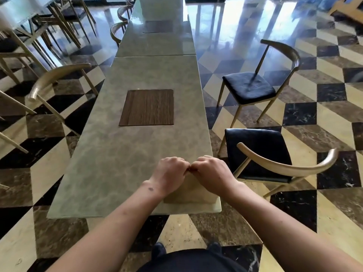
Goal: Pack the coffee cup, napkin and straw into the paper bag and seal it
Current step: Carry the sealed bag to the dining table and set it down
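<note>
A brown paper bag (188, 191) stands near the front right corner of the grey table (110, 163). My left hand (169, 173) and my right hand (212, 173) meet at the bag's top edge, fingers curled and pinching it from both sides. The hands cover most of the bag's top, so only its lower front face shows. The coffee cup, napkin and straw are not visible anywhere.
A dark wooden placemat (147, 107) lies in the middle of the table. Chairs with black seats (261, 154) stand to the right and light wooden chairs (59, 79) to the left. More tables extend beyond over a checkered floor.
</note>
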